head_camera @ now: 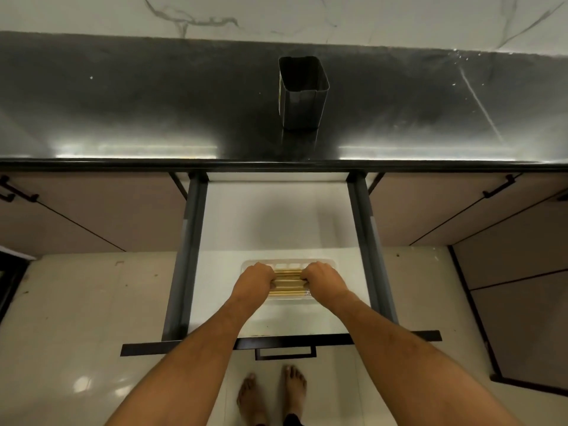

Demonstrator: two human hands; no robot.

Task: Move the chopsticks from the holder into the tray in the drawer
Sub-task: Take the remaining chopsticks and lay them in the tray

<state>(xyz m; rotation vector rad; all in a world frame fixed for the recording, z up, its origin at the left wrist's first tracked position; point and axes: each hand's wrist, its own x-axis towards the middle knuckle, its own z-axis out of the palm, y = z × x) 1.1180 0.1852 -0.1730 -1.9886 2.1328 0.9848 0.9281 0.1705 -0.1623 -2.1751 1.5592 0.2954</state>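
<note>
Several pale wooden chopsticks (pixel 288 282) lie side by side, running left to right, in a white plastic tray (pixel 289 263) near the front of the open white drawer (pixel 276 216). My left hand (pixel 253 282) rests on their left ends with its fingers curled over them. My right hand (pixel 322 281) covers their right ends in the same way. The dark square holder (pixel 302 93) stands upright on the black countertop behind the drawer, and no chopsticks stick out of it.
The drawer's dark front panel with its handle (pixel 285 352) juts out toward my bare feet (pixel 272 395) on the pale tiled floor. Brown cabinet doors with black handles (pixel 18 192) flank the drawer. A marble wall backs the glossy countertop (pixel 123 112).
</note>
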